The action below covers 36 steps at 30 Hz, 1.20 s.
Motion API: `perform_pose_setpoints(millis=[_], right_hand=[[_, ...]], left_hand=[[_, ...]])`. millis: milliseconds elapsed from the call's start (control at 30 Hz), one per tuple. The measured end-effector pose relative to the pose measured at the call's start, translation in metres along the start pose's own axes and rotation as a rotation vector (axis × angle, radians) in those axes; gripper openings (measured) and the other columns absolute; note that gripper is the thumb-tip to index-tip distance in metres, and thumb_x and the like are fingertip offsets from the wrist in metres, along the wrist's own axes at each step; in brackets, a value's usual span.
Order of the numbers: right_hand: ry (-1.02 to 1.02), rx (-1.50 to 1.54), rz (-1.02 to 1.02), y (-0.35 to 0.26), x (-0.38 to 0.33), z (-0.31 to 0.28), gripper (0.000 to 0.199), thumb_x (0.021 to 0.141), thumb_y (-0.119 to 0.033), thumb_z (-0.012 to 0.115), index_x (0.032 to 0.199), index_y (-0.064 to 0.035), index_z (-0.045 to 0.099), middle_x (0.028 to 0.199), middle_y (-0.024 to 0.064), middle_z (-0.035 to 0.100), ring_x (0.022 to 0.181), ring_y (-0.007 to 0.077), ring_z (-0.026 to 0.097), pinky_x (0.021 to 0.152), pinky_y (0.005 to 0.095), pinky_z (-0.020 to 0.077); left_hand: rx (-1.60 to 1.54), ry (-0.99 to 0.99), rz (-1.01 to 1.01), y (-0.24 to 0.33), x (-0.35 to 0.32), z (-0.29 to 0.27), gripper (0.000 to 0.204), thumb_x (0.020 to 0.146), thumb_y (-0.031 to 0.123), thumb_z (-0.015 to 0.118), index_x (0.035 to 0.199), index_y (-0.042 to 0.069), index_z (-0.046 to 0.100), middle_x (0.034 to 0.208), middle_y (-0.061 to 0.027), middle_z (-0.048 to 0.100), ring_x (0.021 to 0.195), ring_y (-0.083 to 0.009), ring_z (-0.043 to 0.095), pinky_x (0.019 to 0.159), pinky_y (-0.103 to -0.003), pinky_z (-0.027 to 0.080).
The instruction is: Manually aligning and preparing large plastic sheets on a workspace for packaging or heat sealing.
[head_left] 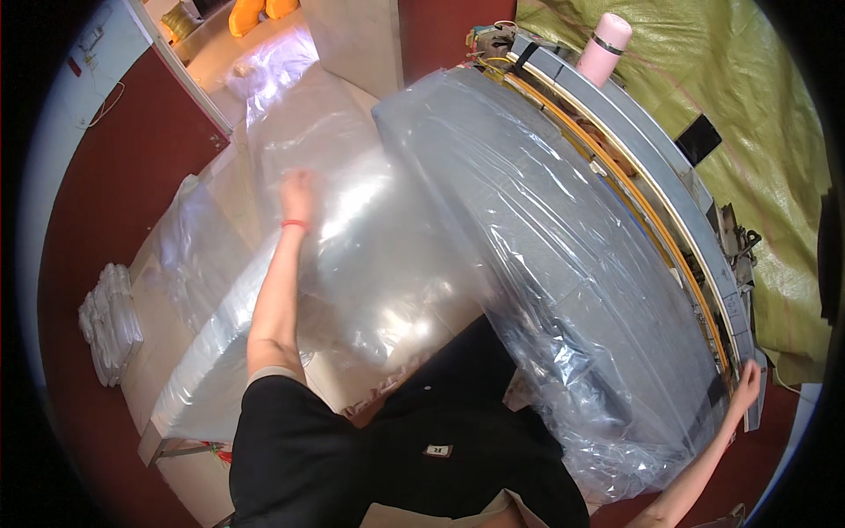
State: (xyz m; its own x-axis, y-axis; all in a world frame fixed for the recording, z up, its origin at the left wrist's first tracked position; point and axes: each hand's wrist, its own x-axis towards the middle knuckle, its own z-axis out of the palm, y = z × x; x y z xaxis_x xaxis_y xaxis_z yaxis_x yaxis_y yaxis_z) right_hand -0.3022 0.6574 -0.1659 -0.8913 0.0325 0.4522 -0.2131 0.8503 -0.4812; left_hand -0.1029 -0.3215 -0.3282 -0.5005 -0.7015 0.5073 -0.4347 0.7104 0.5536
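My left hand point(297, 194), with a red band at the wrist, is closed on a large clear plastic sheet point(361, 255). The sheet is blurred around it and spreads across the pale table on the left. Far to the right, my right hand point(748, 383) is closed at the near end of a long grey metal bar point(678, 180); its fingertips are partly hidden. Under that bar, a yellow-orange strip point(607, 167) runs along the far edge of a grey worktop. More clear plastic film point(563, 264) lies over the worktop, bunched at its near end.
A pink bottle point(604, 48) stands behind the bar, with a black phone-like slab point(698, 140) farther along. Folded clear plastic point(111, 326) is stacked at the left. Yellow-green woven sheeting point(739, 79) hangs behind. Orange things point(251, 13) lie at the back.
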Motion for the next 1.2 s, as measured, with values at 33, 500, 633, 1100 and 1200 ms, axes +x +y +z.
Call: perform_pose_setpoints(millis=[33, 500, 633, 1100, 1200], right_hand=[[-0.019, 0.067, -0.075, -0.031, 0.010, 0.019, 0.023, 0.088, -0.020, 0.052, 0.096, 0.0014, 0.055, 0.088, 0.0031, 0.056, 0.081, 0.0104, 0.051, 0.075, 0.0234, 0.0417], [-0.507, 0.805, -0.657, -0.567, -0.105, 0.251, 0.057, 0.067, -0.015, 0.070, 0.118, -0.0016, 0.047, 0.114, 0.0184, 0.051, 0.104, 0.0281, 0.051, 0.089, 0.0315, 0.0398], [-0.868, 0.920, -0.406, -0.544, -0.100, 0.262, 0.013, 0.072, -0.006, 0.063, 0.085, -0.0006, 0.063, 0.080, 0.0105, 0.063, 0.077, 0.0177, 0.060, 0.072, 0.0269, 0.0460], [-0.796, 1.353, -0.396, -0.557, -0.089, 0.189, 0.013, 0.087, -0.014, 0.053, 0.086, -0.0015, 0.057, 0.078, -0.0013, 0.057, 0.073, 0.0058, 0.052, 0.066, 0.0207, 0.0427], [-0.623, 1.180, -0.451, -0.562, -0.082, 0.174, 0.026, 0.081, -0.025, 0.063, 0.089, -0.0014, 0.058, 0.078, 0.0008, 0.060, 0.072, 0.0064, 0.054, 0.065, 0.0208, 0.0438]], left_hand=[[-0.166, 0.053, -0.070, 0.012, 0.010, -0.016, 0.007, 0.081, 0.007, 0.053, 0.080, 0.003, 0.058, 0.079, -0.0086, 0.060, 0.077, -0.0192, 0.058, 0.070, -0.028, 0.045], [-1.000, -0.283, 0.853, 0.315, -0.025, -0.202, 0.009, 0.080, -0.005, 0.048, 0.086, 0.002, 0.050, 0.085, -0.0096, 0.054, 0.074, -0.0158, 0.052, 0.064, -0.027, 0.043], [-1.018, -0.163, 0.760, 0.291, -0.023, -0.231, 0.014, 0.086, 0.016, 0.053, 0.085, 0.005, 0.043, 0.074, -0.0081, 0.047, 0.063, -0.0111, 0.043, 0.056, -0.021, 0.036], [-0.725, -0.660, 0.645, 0.303, -0.043, -0.181, 0.024, 0.080, 0.016, 0.061, 0.098, 0.001, 0.058, 0.088, -0.0050, 0.061, 0.081, -0.0125, 0.057, 0.071, -0.025, 0.044], [-0.654, -0.898, 0.653, 0.305, -0.024, -0.189, 0.023, 0.082, 0.013, 0.057, 0.100, 0.000, 0.054, 0.086, -0.0033, 0.060, 0.079, -0.0108, 0.056, 0.071, -0.024, 0.044]])
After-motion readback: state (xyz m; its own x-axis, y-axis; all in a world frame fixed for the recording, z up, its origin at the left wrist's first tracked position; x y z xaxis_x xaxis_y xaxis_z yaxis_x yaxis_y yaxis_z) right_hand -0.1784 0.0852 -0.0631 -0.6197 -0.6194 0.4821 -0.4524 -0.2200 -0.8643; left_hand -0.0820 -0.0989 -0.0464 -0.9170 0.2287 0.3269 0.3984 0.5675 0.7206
